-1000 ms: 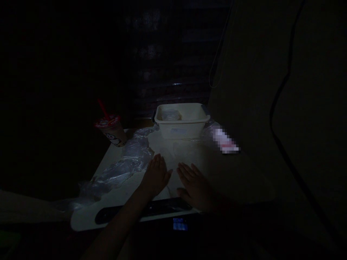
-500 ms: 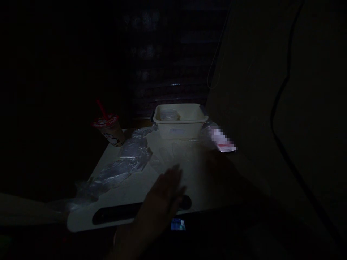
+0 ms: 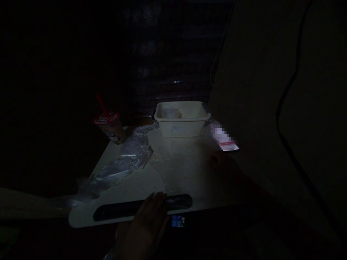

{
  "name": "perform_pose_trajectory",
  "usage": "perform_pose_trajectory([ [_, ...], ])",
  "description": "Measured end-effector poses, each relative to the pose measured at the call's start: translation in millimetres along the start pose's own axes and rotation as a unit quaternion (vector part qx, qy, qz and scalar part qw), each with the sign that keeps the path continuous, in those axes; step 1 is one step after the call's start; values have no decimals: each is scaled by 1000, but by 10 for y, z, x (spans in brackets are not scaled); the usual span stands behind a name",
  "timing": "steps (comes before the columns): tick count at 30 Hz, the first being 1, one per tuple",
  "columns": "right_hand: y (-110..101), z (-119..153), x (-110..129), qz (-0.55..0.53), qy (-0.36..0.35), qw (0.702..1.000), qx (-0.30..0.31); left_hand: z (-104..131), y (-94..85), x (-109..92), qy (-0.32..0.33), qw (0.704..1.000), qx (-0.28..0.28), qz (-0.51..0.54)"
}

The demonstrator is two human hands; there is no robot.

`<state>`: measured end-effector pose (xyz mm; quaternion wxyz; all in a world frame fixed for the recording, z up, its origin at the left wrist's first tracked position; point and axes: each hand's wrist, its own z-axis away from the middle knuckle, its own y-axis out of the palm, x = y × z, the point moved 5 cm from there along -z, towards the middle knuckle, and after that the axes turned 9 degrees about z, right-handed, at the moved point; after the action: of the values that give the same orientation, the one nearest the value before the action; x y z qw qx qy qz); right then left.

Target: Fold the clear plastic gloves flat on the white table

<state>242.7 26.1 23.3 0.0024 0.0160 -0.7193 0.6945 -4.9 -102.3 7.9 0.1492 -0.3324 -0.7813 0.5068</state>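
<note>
The scene is very dark. My left hand (image 3: 149,220) lies at the table's front edge, its fingers stretched out over the long black slot (image 3: 116,210). Nothing shows in it. At the right side of the white table (image 3: 141,182) my right hand (image 3: 217,162) is a dim shape with its fingers hard to make out. A thin clear plastic sheet (image 3: 173,162) lies on the middle of the table. Crumpled clear plastic (image 3: 114,171) runs along the left side. Near the back edge stands a cream bin (image 3: 183,129) with a wrapped packet (image 3: 170,112) inside.
A drink cup (image 3: 112,131) with a red lid and straw stands at the back left. A lit phone (image 3: 226,141) lies at the right edge, near my right hand. A dark cable (image 3: 288,148) hangs along the right wall.
My left hand has moved back and down from above the table to the front slot. My right hand stays at the right side. The view has shifted slightly.
</note>
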Motion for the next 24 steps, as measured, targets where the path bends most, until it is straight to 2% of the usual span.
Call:
perform_pose_trajectory([
  [3,4,-12,-33,-31,5,999,-5,-27,-8,-8,-59,997,35,36],
  [6,-24,-14,-28,-34,-2,999,-37,-212,-16,-116,-98,991,52,78],
  [8,-55,13,73,-21,-53,995,-84,-377,-5,-240,-73,991,51,102],
  [12,-29,164,465,-21,-234,961,-146,-599,71,-404,-25,991,36,130],
  [14,37,227,632,-10,-292,947,-136,-639,109,-424,-12,991,21,133],
  [16,103,251,730,6,-314,943,-113,-649,127,-417,2,992,2,128],
  [20,144,247,769,25,-314,945,-90,-626,114,-351,19,993,-22,115],
  [24,125,248,756,32,-310,946,-88,-558,33,-279,13,995,-18,97],
])
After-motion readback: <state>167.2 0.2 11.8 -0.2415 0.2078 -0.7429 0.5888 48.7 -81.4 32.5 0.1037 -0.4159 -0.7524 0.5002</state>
